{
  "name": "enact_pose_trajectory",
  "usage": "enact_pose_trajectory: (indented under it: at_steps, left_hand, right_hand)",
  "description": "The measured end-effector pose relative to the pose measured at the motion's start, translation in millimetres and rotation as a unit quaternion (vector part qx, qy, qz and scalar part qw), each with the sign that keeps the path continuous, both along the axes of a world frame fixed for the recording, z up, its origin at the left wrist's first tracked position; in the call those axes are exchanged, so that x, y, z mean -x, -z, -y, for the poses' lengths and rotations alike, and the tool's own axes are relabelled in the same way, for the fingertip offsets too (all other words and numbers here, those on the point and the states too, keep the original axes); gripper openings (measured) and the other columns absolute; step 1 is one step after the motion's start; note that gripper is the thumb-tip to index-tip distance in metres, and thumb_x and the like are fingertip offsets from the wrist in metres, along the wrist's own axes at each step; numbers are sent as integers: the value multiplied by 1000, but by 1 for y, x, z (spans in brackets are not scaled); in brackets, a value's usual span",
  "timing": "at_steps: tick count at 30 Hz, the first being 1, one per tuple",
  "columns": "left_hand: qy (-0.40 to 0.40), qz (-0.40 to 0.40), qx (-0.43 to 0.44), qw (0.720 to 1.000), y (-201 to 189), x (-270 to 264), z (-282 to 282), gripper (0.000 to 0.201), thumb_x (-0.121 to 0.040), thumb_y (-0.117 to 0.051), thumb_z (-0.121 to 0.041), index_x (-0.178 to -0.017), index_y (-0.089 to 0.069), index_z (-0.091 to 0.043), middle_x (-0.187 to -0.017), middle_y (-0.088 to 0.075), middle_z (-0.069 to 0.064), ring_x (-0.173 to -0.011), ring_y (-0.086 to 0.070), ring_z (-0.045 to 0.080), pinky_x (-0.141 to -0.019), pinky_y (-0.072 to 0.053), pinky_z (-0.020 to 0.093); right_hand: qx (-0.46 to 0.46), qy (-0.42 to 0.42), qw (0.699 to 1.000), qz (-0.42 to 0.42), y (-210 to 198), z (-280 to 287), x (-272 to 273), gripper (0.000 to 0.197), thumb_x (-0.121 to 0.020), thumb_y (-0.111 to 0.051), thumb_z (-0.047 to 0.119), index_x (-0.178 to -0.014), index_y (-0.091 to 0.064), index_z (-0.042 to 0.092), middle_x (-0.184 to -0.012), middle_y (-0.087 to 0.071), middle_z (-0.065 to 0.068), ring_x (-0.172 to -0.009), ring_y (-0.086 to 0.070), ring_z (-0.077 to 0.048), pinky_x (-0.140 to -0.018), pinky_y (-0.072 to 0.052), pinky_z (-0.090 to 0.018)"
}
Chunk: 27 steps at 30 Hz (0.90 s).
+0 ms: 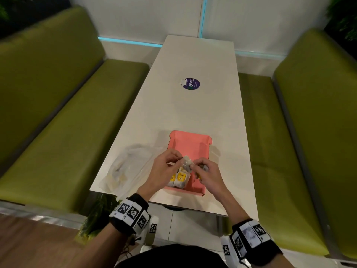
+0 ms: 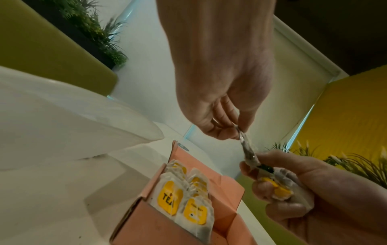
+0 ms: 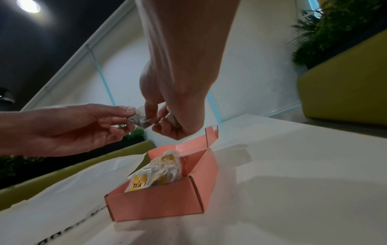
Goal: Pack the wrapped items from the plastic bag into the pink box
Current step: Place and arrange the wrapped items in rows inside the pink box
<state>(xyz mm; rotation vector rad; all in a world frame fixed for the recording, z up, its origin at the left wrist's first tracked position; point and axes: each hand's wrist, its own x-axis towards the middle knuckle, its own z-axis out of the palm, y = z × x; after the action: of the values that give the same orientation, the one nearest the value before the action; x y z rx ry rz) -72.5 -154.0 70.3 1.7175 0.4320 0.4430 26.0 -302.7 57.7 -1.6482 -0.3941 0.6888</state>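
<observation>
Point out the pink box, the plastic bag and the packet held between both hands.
pink box point(image 1: 190, 141): head view, open lid.
plastic bag point(image 1: 129, 161): head view, crumpled middle.
packet point(image 1: 187, 161): head view, clear wrapper between fingertips.

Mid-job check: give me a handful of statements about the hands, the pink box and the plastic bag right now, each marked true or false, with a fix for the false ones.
1. Both the left hand and the right hand pinch one wrapped tea bag between them. True.
2. The pink box is shut. False: its lid stands open.
3. Wrapped tea bags with yellow labels already sit in the box. True.
4. The plastic bag lies to the right of the box. False: it lies to its left.
5. The right hand also holds more wrapped bags in its palm. True.
</observation>
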Motion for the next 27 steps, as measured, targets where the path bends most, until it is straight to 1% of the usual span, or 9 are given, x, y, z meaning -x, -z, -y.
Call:
enact_pose_trajectory:
  at_steps: [3, 7, 10, 12, 14, 18, 21, 23, 27]
  left_hand:
    - [-17, 7, -12, 1000, -2, -3, 0, 5, -88, -72, -6, -88, -68, -10, -82, -72, 3, -79, -68, 24, -71, -53, 34]
    - [-7, -4, -33, 999, 0, -5, -2, 4, -90, -70, -11, -89, -71, -14, -86, -71, -5, -83, -66, 16, -73, -51, 26]
    - [-10, -16, -46, 999, -1, -4, -5, 9, -91, -68, -10, -87, -70, -18, -85, -70, -7, -81, -65, 14, -72, -50, 24]
    - [4, -16, -72, 997, -5, -4, -7, 11, -90, -68, -9, -85, -69, -18, -84, -68, -8, -78, -62, 8, -67, -48, 19]
    - [36, -17, -105, 994, -10, -4, -9, 12, -91, -68, -8, -85, -68, -18, -84, -65, -8, -75, -59, 5, -66, -45, 15]
    - [61, -11, -117, 991, -17, -3, -11, 11, -92, -66, -10, -87, -68, -19, -84, -65, -7, -77, -60, 5, -66, -43, 11]
    - [52, -1, -92, 994, -15, 2, -15, 8, -94, -65, -12, -88, -68, -17, -83, -67, -10, -78, -62, 6, -66, -46, 14]
    - [49, 5, -93, 994, -14, 6, -17, 9, -94, -66, -14, -86, -67, -19, -83, -66, -10, -79, -62, 9, -67, -49, 19]
    - [55, 11, -66, 996, -18, 8, -14, 9, -94, -64, -10, -86, -66, -14, -84, -65, 0, -75, -63, 16, -65, -55, 26]
  right_hand:
    - [26, -32, 998, 42, -2, 1, -2, 5, -89, -69, 9, -86, -72, 12, -70, -62, 6, -63, -56, -12, -51, -40, -14]
    - [-8, 2, 999, 44, -5, 0, -3, 9, -88, -69, 6, -86, -67, 14, -79, -64, 0, -64, -56, -14, -50, -40, -16]
    - [18, -23, 995, 91, -6, -4, -2, 9, -86, -73, 12, -88, -66, 17, -83, -65, 7, -75, -60, -12, -66, -47, -21]
    - [6, 4, 992, 124, -11, -6, 0, 11, -86, -74, 18, -94, -67, 19, -89, -66, 11, -86, -62, -6, -76, -48, -17]
    - [-7, 24, 987, 158, -20, -9, 1, 10, -88, -73, 18, -96, -68, 20, -93, -67, 9, -89, -61, -4, -79, -47, -14]
    - [20, -12, 973, 229, -29, -16, 2, 7, -89, -69, 12, -85, -71, 19, -86, -68, 7, -85, -61, -7, -79, -47, -21]
    - [23, -8, 978, 206, -34, -17, 4, 7, -89, -70, 14, -84, -73, 18, -82, -69, 11, -82, -62, -6, -78, -49, -21]
    - [26, -3, 979, 201, -35, -17, 8, 8, -88, -70, 14, -83, -74, 18, -82, -69, 11, -82, -62, -4, -77, -47, -16]
    - [49, -19, 974, 219, -36, -18, 14, 8, -89, -70, 12, -85, -74, 18, -85, -70, 6, -82, -61, -1, -74, -42, -10]
